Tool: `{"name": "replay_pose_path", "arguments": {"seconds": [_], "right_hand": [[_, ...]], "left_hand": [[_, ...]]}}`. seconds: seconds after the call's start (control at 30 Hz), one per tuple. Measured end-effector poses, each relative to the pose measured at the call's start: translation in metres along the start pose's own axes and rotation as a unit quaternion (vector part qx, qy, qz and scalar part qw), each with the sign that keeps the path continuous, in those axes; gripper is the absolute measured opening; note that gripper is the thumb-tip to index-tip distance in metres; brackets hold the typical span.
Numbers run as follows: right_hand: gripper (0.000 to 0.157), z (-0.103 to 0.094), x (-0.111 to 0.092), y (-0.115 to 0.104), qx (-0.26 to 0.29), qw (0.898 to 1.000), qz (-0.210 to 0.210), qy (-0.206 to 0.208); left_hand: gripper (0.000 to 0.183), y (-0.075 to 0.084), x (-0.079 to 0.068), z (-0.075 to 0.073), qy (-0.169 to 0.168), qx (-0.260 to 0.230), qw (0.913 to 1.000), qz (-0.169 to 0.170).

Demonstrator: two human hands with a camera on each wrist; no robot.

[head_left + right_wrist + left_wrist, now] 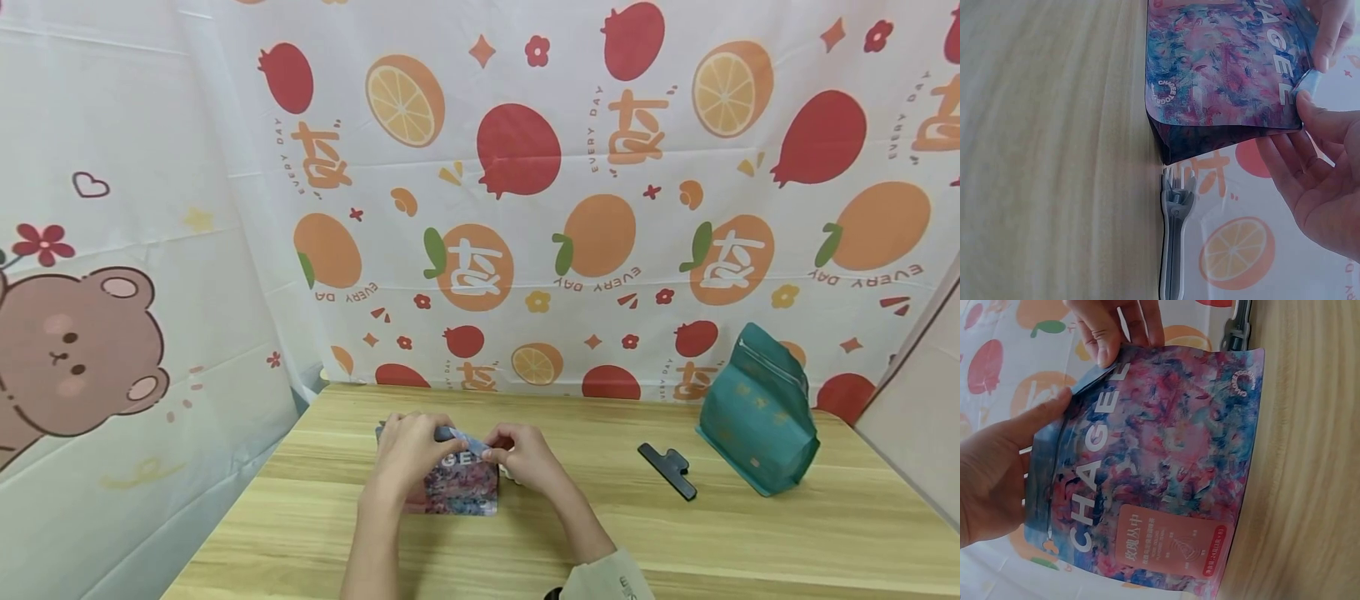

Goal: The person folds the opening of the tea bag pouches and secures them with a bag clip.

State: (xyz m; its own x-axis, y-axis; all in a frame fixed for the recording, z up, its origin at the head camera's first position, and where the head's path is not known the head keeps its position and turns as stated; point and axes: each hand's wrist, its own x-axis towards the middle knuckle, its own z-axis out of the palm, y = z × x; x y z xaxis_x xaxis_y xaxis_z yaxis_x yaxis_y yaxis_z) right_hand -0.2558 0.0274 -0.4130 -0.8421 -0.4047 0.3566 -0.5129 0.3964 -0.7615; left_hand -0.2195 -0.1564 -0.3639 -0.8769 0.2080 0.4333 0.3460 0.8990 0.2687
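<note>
A soft pouch with a pink and blue painted pattern and white CHAGEE lettering stands on the wooden table. My left hand grips its top edge on the left, thumb in front and fingers behind. At the other end of that edge, my right hand pinches the top corner between thumb and fingers. Between the two thumbs the blue top strip bends over at a slant. In the left wrist view the pouch front shows a pink label low down.
A black bag clip lies on the table to the right. Farther right, a green pouch stands near the back edge. A small pale object shows partly behind the right hand. Fruit-printed cloth hangs behind the table.
</note>
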Motion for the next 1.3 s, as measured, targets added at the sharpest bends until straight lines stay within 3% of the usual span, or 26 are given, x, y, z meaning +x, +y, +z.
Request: {"name": "replay_pose_path", "arguments": {"seconds": [0.3,0.73,0.9,1.1,1.3], "right_hand": [[0.004,-0.001,0.000,-0.001,0.002,1.000,0.000,-0.005],[0.008,-0.009,0.007,-0.001,-0.027,0.999,0.009,-0.028],[0.015,-0.015,0.008,0.001,-0.053,0.999,0.013,-0.002],[0.012,-0.022,0.007,0.006,-0.098,0.995,0.002,0.022],[0.006,-0.022,0.006,0.014,-0.176,0.984,0.006,-0.009]], "left_hand": [[0.015,0.001,0.002,0.002,0.017,0.022,0.9996,0.005],[0.014,-0.009,0.014,0.006,0.027,0.014,0.9994,0.016],[0.014,-0.010,0.015,0.007,0.021,0.007,0.9997,0.013],[0.014,-0.010,0.014,0.007,0.018,0.003,0.9998,0.003],[0.014,-0.009,0.012,0.008,0.021,-0.001,0.9998,0.005]]}}
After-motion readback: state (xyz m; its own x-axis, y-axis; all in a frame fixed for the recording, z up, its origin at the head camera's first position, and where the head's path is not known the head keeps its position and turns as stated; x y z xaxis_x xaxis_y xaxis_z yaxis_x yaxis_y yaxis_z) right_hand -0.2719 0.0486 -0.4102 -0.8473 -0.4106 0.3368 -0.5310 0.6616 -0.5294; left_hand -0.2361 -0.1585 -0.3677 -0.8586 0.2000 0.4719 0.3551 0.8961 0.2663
